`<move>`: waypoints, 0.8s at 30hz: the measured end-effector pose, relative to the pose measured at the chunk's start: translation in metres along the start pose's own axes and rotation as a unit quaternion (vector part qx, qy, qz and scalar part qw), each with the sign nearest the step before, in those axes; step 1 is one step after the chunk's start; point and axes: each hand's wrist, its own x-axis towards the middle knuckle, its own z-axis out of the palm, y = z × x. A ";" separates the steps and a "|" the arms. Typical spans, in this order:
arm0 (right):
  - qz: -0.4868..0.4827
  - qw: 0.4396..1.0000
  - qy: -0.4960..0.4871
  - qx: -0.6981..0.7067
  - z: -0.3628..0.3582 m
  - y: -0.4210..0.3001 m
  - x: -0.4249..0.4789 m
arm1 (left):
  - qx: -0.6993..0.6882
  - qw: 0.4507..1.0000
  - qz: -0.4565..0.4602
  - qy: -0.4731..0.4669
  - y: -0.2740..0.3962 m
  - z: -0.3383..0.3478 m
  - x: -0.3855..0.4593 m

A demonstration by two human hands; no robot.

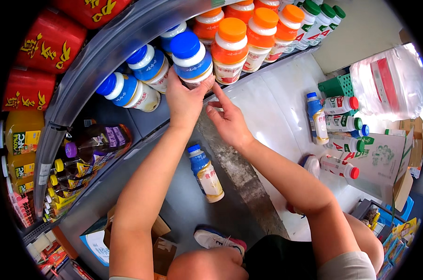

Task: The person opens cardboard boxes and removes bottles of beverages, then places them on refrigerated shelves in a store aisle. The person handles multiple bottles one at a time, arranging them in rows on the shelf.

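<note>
My left hand (185,101) grips the lower part of a blue-capped plastic drink bottle (192,64) at the front edge of the shelf. My right hand (230,120) is just right of it, its index finger stretched towards the bottle's base and my left thumb; whether it touches is unclear. Nothing shows in its fingers. Other blue-capped bottles (141,96) stand on the left. An orange-capped bottle (229,52) stands close on the right. Below my hands, a slim blue-and-white bottle (206,174) is on the grey floor.
Red cartons (50,42) fill the upper shelf. Dark drink bottles (96,140) line the shelf at left. On the right are several small bottles (341,124), a cardboard box (376,168) and a plastic-wrapped pack (390,84). A rough strip (243,178) crosses the floor.
</note>
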 end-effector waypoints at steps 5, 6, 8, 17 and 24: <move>-0.039 0.999 0.021 -0.029 0.005 -0.002 -0.003 | -0.070 0.996 -0.039 -0.035 -0.010 -0.009 -0.007; -0.044 0.998 0.027 -0.037 0.008 -0.003 -0.007 | -0.116 0.991 -0.050 -0.032 -0.011 -0.014 -0.014; -0.004 0.998 0.005 -0.070 0.010 0.006 -0.021 | -0.045 0.994 -0.092 -0.039 -0.004 -0.025 -0.045; 0.191 0.903 -0.191 -0.335 0.041 0.052 -0.137 | -0.028 0.900 -0.427 -0.077 -0.076 -0.087 -0.248; 0.189 0.912 -0.180 -0.317 0.056 0.048 -0.152 | -0.045 0.855 -0.513 -0.064 -0.063 -0.076 -0.230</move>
